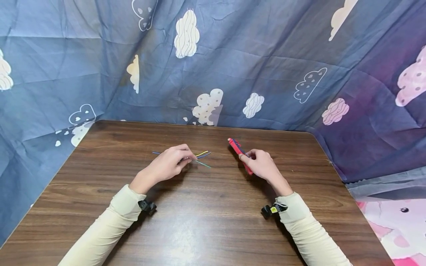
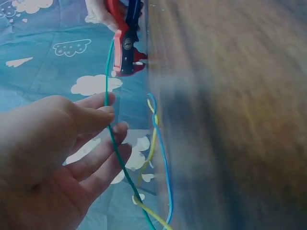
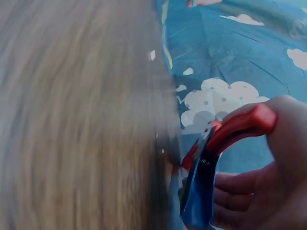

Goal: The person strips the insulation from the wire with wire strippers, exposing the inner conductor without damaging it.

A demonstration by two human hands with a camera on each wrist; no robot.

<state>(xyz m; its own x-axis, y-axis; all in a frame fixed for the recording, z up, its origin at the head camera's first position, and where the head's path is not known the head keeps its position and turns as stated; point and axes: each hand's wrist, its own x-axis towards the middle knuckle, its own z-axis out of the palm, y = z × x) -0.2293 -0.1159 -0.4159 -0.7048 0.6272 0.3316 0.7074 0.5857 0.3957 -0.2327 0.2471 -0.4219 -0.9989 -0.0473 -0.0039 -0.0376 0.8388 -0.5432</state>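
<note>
My left hand [image 1: 171, 162] pinches a thin green wire [image 2: 123, 165] between thumb and forefinger, left of the table's middle. Its other fingers are spread loosely behind the wire in the left wrist view. Beside that hand lie a blue wire [image 2: 164, 163] and a yellow wire [image 2: 154, 136], which cross the green one in places. My right hand [image 1: 263, 165] grips a wire stripper [image 1: 237, 147] with red and dark blue handles [image 3: 204, 187]. The tool's head points away from me toward the far edge. In the head view, the green wire's free end lies well short of the tool.
The brown wood-grain table [image 1: 213, 225] reaches back to a blue cloud-print curtain [image 1: 233, 66]. A pink printed cloth [image 1: 399, 225] hangs past the right edge. Small black cameras are strapped to both wrists.
</note>
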